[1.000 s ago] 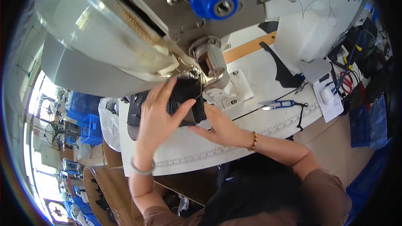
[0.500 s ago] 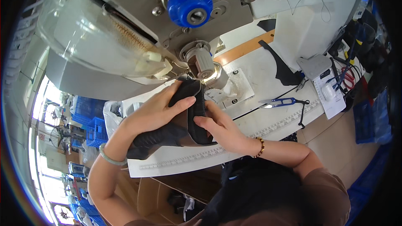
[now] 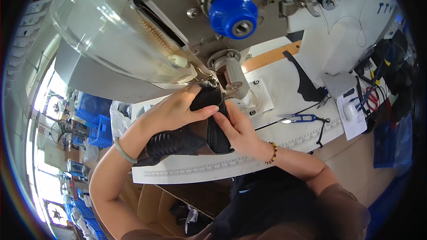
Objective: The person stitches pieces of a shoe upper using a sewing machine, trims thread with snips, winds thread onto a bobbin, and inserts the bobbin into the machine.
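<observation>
A black shoe upper (image 3: 187,138) with ribbed padding lies on the white sewing table (image 3: 284,84), its front end pushed up under the head of a large grey sewing machine (image 3: 222,69). My left hand (image 3: 175,109) grips the top of the black shoe upper from the left, thumb across it. From the right, my right hand (image 3: 238,126) pinches the same piece with its fingers pressed on the black material beside the needle area. A green bangle is on my left wrist and a bead bracelet on my right.
Blue-handled thread snips (image 3: 299,118) lie on the table to the right. A black cut piece (image 3: 307,84), a white pad (image 3: 344,106) and red-handled tools (image 3: 371,100) sit further right. A ruler strip (image 3: 213,169) runs along the table's front edge. Blue crates (image 3: 98,124) stand at left.
The view has closed in on the machine. Both hands have pushed the black shoe upper further up under the machine head, and my left hand has shifted from flat on top to a grip.
</observation>
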`<state>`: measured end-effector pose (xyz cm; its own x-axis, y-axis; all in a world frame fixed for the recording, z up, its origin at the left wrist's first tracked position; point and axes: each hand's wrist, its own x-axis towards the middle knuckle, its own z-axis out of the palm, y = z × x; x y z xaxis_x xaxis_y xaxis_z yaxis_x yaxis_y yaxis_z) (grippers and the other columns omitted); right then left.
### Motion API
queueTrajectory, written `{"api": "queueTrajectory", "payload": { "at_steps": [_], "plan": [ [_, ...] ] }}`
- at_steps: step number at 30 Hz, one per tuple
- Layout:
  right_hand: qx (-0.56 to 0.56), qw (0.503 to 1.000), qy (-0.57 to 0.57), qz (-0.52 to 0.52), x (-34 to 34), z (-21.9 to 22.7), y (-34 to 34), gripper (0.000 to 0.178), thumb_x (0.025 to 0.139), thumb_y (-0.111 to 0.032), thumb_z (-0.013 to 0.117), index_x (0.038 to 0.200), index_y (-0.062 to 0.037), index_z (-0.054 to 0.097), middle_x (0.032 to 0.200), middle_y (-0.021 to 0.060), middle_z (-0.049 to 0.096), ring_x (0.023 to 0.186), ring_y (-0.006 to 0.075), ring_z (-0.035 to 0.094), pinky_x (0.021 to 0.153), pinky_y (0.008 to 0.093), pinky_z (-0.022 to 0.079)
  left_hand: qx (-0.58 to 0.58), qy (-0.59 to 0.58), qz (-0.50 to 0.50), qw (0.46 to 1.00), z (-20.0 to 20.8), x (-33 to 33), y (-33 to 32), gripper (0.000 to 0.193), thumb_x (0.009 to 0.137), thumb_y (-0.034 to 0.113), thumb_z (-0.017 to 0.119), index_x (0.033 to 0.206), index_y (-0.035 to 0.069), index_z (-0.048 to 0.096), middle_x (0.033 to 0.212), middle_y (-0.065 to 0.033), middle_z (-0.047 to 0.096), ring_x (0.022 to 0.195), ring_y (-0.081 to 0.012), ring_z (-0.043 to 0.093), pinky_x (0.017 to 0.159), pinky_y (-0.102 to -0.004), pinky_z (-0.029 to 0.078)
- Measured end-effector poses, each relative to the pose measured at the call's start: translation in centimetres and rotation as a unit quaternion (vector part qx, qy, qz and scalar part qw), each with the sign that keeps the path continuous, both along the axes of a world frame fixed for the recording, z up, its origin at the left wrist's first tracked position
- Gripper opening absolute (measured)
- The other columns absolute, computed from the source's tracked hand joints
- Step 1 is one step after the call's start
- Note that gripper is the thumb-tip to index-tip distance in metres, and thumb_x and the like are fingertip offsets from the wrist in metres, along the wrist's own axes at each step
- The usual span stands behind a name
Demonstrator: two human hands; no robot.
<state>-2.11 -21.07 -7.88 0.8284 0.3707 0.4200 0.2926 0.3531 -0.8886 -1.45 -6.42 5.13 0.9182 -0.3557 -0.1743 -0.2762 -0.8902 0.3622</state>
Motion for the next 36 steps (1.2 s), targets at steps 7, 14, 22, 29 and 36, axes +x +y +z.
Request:
{"api": "queueTrajectory", "payload": {
  "at_steps": [7, 14, 22, 29, 36],
  "plan": [
    [0.004, 0.999, -0.049, 0.005, -0.1, -0.2, 0.7, 0.016, 0.091, -0.013, 0.044, 0.095, 0.0003, 0.035, 0.067, 0.0169, 0.047, 0.057, 0.0305, 0.048, 0.054, 0.0360, 0.039, 0.007, -0.047, -0.046, 0.998, -0.8, 0.6, 1.4, 0.060, 0.081, 0.053, 0.053, 0.099, -0.005, 0.056, 0.090, -0.0211, 0.059, 0.084, -0.0314, 0.058, 0.077, -0.0374, 0.044],
    [0.034, 0.998, -0.043, 0.032, -0.2, 0.6, 0.7, 0.018, 0.093, -0.013, 0.041, 0.103, 0.0007, 0.037, 0.083, 0.0154, 0.051, 0.073, 0.0245, 0.052, 0.064, 0.0326, 0.041, -0.034, 0.009, -0.034, 0.999, -1.2, 1.0, 1.8, 0.065, 0.082, 0.058, 0.049, 0.101, -0.004, 0.053, 0.089, -0.0210, 0.059, 0.083, -0.0311, 0.059, 0.077, -0.0368, 0.044],
    [0.032, 0.998, 0.006, 0.058, 0.0, 0.0, 1.0, 0.018, 0.093, -0.014, 0.043, 0.105, -0.0006, 0.040, 0.087, 0.0100, 0.051, 0.076, 0.0133, 0.047, 0.067, 0.0271, 0.041, 0.050, 0.076, 0.013, 0.996, 0.1, 0.8, 1.2, 0.066, 0.082, 0.058, 0.048, 0.092, -0.006, 0.056, 0.078, -0.0205, 0.060, 0.075, -0.0311, 0.060, 0.071, -0.0361, 0.046],
    [0.104, 0.984, 0.098, 0.104, -0.7, 0.8, 0.4, 0.025, 0.091, -0.012, 0.049, 0.113, -0.0017, 0.041, 0.092, 0.0021, 0.053, 0.084, 0.0062, 0.048, 0.071, 0.0218, 0.042, 0.007, 0.048, 0.004, 0.999, 0.2, 0.3, 0.4, 0.068, 0.082, 0.058, 0.047, 0.094, -0.008, 0.055, 0.079, -0.0232, 0.060, 0.076, -0.0323, 0.060, 0.071, -0.0366, 0.046],
    [0.089, 0.951, 0.249, 0.163, -1.6, 3.8, -2.1, 0.031, 0.089, -0.015, 0.054, 0.115, -0.0009, 0.043, 0.096, 0.0021, 0.053, 0.087, 0.0052, 0.048, 0.074, 0.0214, 0.043, -0.055, 0.052, 0.045, 0.996, -1.5, 0.7, 1.1, 0.061, 0.084, 0.051, 0.050, 0.102, -0.007, 0.054, 0.093, -0.0186, 0.059, 0.088, -0.0240, 0.057, 0.078, -0.0332, 0.043]
  ]
}}
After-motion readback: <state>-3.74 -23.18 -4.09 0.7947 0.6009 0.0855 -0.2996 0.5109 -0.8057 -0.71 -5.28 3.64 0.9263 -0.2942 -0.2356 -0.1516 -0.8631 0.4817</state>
